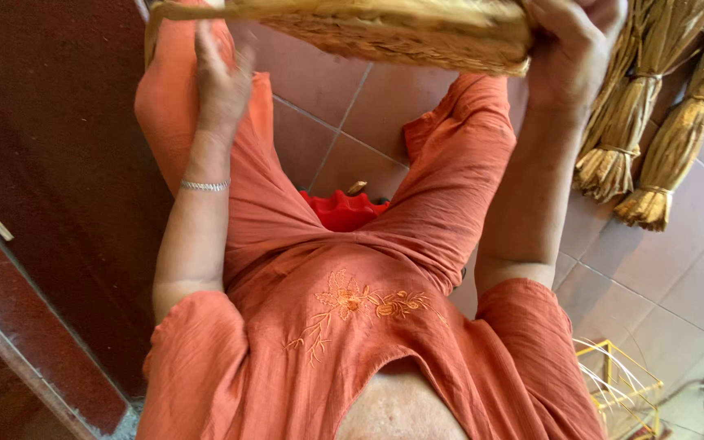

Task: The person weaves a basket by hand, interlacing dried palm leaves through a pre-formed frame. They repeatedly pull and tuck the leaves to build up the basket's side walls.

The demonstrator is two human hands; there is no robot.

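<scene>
Above the knees, right hand fingers clamp a woven basket — left hand fingers apart.

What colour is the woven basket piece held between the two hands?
Pale straw-tan with golden-brown strands; the woven basket piece shows only in the head view, gripped by the right hand.

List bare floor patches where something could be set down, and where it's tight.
Free: tiled floor between the knees, bordered by the woven piece above and the red stool below. Also bare tiles at right, between the straw bundles and the yellow wire frame. Crowded: the top edge, where left hand and right hand work the weave.
</scene>
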